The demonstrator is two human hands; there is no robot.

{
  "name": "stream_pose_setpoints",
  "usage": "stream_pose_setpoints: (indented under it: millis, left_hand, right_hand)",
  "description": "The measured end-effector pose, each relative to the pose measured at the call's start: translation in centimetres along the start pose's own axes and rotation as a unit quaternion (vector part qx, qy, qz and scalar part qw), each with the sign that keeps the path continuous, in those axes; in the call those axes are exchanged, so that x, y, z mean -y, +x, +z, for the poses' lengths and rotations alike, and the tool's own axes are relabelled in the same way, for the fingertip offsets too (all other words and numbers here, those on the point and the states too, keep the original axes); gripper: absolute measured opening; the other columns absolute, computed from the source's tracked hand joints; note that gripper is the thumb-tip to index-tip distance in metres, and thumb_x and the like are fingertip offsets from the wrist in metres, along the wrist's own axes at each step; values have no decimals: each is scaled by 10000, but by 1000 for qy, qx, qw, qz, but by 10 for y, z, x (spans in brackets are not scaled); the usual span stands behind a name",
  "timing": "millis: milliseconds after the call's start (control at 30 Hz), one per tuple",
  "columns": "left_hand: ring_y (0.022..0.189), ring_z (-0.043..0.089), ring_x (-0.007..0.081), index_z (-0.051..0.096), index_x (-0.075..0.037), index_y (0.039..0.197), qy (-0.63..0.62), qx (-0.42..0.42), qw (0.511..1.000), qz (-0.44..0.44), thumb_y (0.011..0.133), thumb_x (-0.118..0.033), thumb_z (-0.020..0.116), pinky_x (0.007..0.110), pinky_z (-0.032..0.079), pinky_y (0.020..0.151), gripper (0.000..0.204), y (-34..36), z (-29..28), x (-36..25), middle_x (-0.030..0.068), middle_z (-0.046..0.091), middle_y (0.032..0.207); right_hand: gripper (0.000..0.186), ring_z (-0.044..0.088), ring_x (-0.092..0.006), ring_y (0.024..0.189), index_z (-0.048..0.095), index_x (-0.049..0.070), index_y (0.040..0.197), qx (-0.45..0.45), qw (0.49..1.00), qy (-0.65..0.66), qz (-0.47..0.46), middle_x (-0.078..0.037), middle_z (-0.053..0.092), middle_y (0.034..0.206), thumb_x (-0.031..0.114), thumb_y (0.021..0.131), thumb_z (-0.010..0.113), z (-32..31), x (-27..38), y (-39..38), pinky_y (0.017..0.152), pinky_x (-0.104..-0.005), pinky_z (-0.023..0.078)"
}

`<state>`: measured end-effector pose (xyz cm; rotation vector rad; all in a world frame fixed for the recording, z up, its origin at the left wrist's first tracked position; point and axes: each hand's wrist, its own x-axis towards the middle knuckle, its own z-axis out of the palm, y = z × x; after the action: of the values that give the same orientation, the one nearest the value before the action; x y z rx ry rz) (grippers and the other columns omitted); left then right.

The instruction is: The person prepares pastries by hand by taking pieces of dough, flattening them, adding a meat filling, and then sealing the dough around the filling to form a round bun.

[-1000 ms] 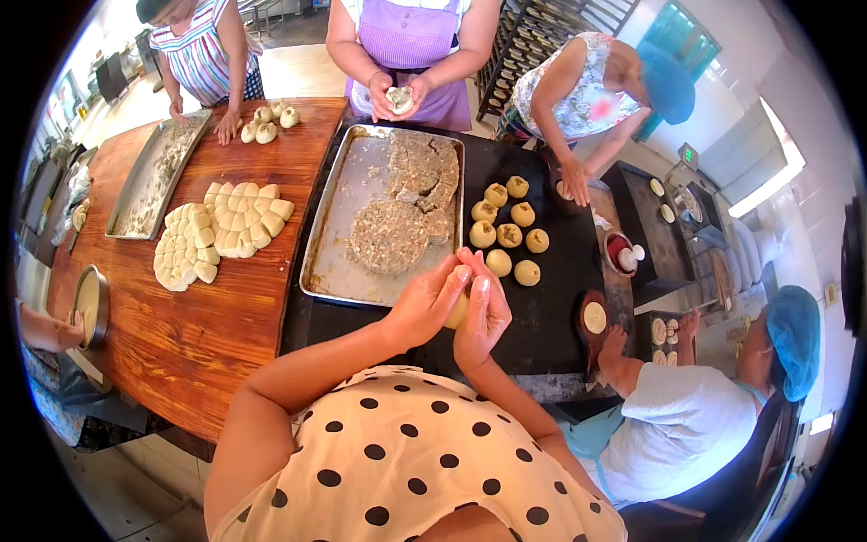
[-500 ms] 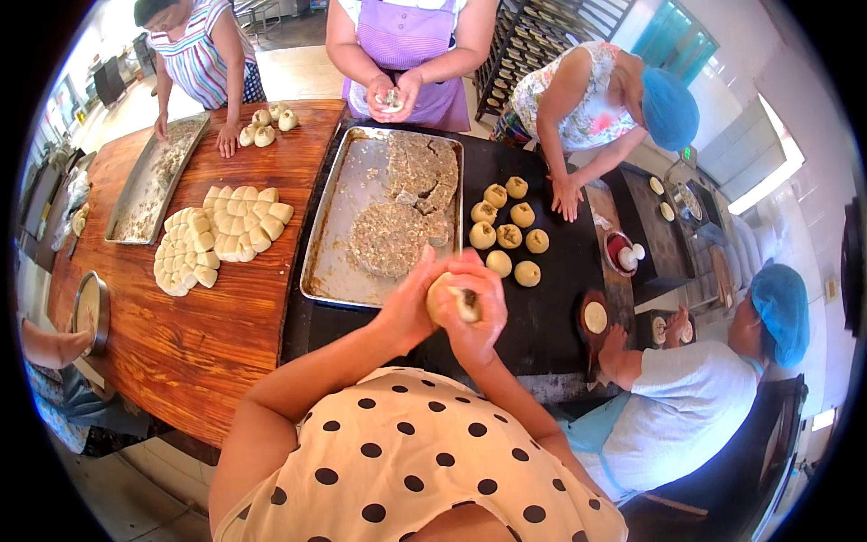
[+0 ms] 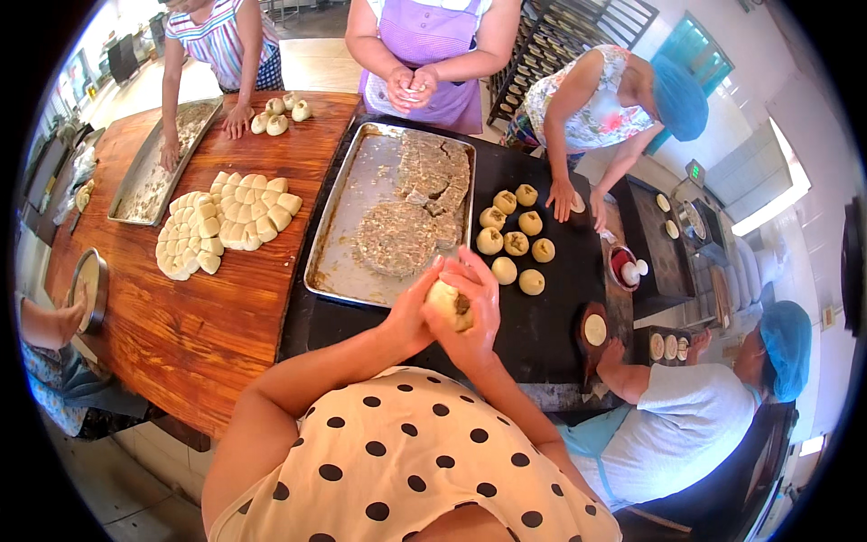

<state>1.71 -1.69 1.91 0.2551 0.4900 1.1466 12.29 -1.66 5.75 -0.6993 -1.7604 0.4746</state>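
Fingers of both hands have shifted around the dough ball [image 3: 442,301] since half a second ago, so that more of its pale side and the brown filling [image 3: 462,304] at its mouth now show. Left hand [image 3: 413,318]: curved against the ball's left side, fingertips raised, no wide gap between hand and dough. Right hand [image 3: 480,312]: wrapped partway round the right side, fingers bent over the top, the filling visible beside them. Both hands thus hold the same ball, in front of the person's chest and above the near edge of the black tabletop [image 3: 542,339]. Filling remains exposed; the wrapping therefore appears unfinished, with the mouth still to be drawn together. Nine balls [image 3: 516,244] stand on the tabletop just right of the metal tray [image 3: 361,172], the same count as before; several show dark, gathered tops. Within the tray lies a cracked slab of filling [image 3: 397,235]. Across the table, the co-worker in the flowered top [image 3: 571,101] has parted previously overlapping hands, revealing a flat dough round [image 3: 578,201] between them.
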Motion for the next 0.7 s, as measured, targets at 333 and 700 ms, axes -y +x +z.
stream_pose_setpoints:
  millis: [333,700]
  left_hand:
    - [1214,551,322,474,-17,1358,-46,115,991,-50,1002,-607,316,449,442,1055,707,-3,22,-19,214,566,1285]
    - [1243,521,317,465,33,1330,-115,137,981,-77,1021,-541,350,465,414,1080,661,4,6,-12,212,540,1306]
  right_hand:
    - [289,664,-264,964,549,59,878,-33,996,10,-78,-128,651,996,-62,687,729,1,-11,-5,851,-361,532]
    - [335,603,-285,1113,611,56,1138,49,990,-41,-124,-146,638,1206,209,860,718,-4,-7,0,973,-420,467]
